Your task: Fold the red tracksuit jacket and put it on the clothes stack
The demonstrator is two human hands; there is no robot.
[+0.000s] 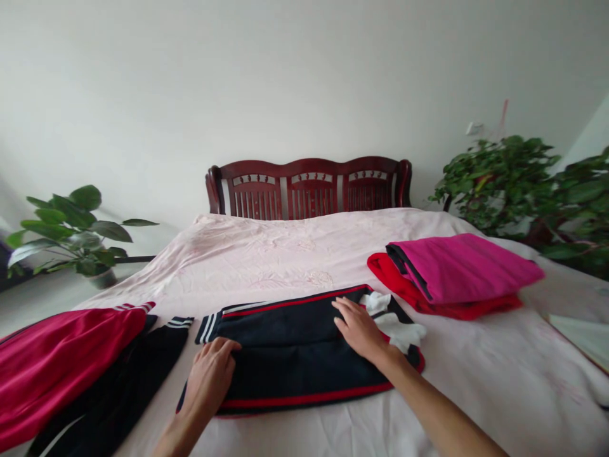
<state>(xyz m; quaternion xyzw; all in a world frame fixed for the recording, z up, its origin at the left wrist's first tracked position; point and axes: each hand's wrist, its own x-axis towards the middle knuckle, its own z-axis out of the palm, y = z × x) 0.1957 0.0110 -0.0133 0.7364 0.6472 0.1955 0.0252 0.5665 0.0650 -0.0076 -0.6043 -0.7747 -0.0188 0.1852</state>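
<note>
A dark navy garment with red piping and white stripes lies folded flat on the pink bed sheet. My left hand rests on its near left part, fingers curled at the fabric edge. My right hand lies flat on its right part, fingers spread, next to a white lining that shows at the garment's right end. Neither hand lifts the cloth.
A folded stack, magenta on top of red, sits at the right. A red and black garment lies unfolded at the left. A dark wooden headboard stands behind. Potted plants flank the bed, one at left, one at right.
</note>
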